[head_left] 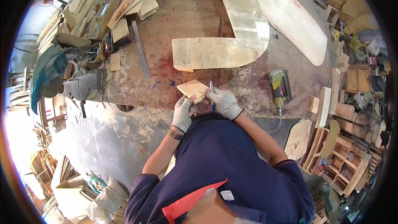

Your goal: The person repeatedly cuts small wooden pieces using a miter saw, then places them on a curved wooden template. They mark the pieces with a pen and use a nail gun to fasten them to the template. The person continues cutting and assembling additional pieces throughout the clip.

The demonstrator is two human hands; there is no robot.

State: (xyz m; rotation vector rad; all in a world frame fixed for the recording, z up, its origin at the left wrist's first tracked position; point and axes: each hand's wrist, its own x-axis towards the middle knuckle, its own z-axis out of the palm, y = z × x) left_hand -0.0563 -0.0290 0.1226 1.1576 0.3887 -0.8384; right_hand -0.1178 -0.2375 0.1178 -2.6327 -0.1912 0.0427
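Observation:
At the near edge of the workbench [159, 87], my left hand [181, 115], in a light knitted glove, is closed on a small angular piece of wood [192, 89]. My right hand [226, 104], gloved too, grips a blue pen [212, 103] that stands roughly upright in its fingers. Its fingertips are right beside the piece's right corner; contact cannot be made out. Just beyond lies a pale L-shaped plywood panel [219, 52] with a rounded corner and pen marks. A small wood offcut [184, 69] peeks out from under the panel's near edge.
A yellow-green nail gun [277, 89] with a hose lies at right. Behind it is a long rounded board [294, 23]. A steel ruler [141, 54], stacked wood pieces [147, 6] and a teal power saw [52, 68] with an exposed blade occupy the left. Wooden crates [342, 161] stand lower right.

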